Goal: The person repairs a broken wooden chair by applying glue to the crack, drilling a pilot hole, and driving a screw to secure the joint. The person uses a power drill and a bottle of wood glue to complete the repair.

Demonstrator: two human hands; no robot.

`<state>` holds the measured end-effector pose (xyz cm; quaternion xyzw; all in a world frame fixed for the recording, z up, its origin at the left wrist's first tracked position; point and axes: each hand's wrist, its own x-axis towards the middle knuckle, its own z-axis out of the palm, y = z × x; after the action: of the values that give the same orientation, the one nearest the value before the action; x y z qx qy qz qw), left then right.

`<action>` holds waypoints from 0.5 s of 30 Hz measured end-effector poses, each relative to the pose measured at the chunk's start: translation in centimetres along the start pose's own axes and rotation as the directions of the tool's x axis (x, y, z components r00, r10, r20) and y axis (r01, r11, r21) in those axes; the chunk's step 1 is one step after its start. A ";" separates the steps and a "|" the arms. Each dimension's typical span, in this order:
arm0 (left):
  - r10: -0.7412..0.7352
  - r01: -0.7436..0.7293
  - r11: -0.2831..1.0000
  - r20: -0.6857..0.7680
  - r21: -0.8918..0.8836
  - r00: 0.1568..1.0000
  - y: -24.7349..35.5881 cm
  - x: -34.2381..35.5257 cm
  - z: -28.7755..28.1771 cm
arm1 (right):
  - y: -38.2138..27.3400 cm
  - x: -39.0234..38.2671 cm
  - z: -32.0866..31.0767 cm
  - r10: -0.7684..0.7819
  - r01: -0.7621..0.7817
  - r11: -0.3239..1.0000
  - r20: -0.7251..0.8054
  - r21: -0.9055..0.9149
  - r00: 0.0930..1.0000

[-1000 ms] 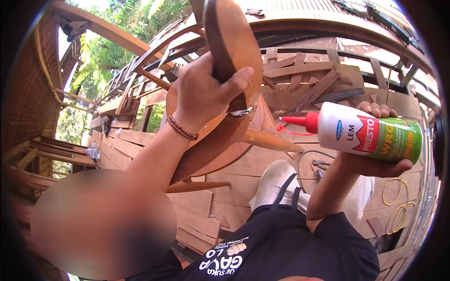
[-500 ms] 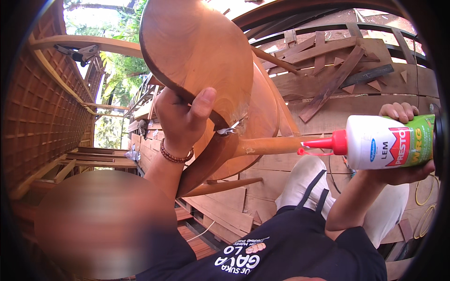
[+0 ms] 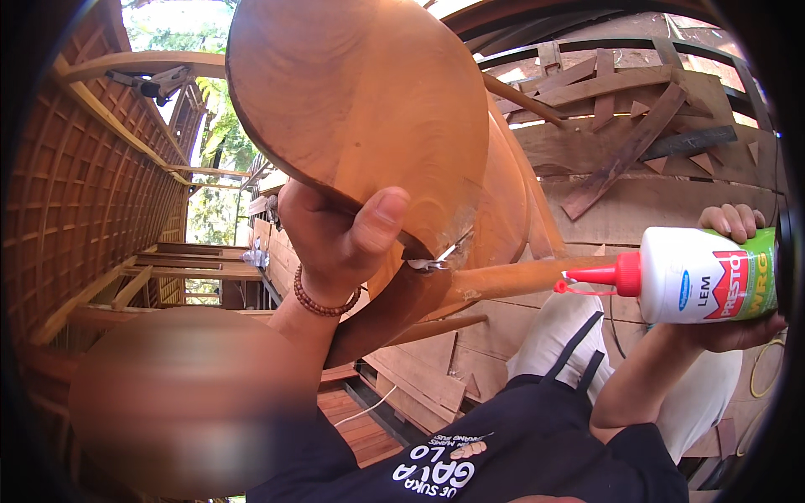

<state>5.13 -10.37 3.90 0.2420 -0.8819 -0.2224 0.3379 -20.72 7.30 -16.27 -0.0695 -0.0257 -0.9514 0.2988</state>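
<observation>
My left hand [image 3: 340, 239] grips the rim of a round wooden stool seat [image 3: 360, 109], held up and tilted in front of me; a bead bracelet circles that wrist. A wooden leg [image 3: 520, 277] sticks out from the seat's underside toward the right, beside a small metal bracket [image 3: 432, 261]. My right hand [image 3: 738, 277] holds a white glue bottle [image 3: 704, 275] with a green and red label, lying sideways. Its red nozzle [image 3: 591, 275] points left and nearly touches the end of the leg.
Stacked wooden planks and offcuts [image 3: 620, 142] fill the upper right. A lattice wall of wooden slats [image 3: 84, 193] rises at left, with trees beyond. My dark shirt and light trousers [image 3: 562, 344] lie below. A wood plank floor [image 3: 360, 423] runs underneath.
The stool seat has swung closer and larger in view, showing more of its flat face. The glue bottle has shifted right and lower, its nozzle staying near the leg.
</observation>
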 end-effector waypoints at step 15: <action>0.000 0.000 0.997 -0.007 -0.072 1.000 -0.2 0.2 0.5 | 0.6 -0.1 -0.1 0.019 -0.020 0.999 -0.017 -0.039 1.000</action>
<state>4.71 -10.48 3.54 0.2305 -0.8721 -0.2532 0.3495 -20.30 6.88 -16.36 -0.0676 -0.0042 -0.9494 0.3068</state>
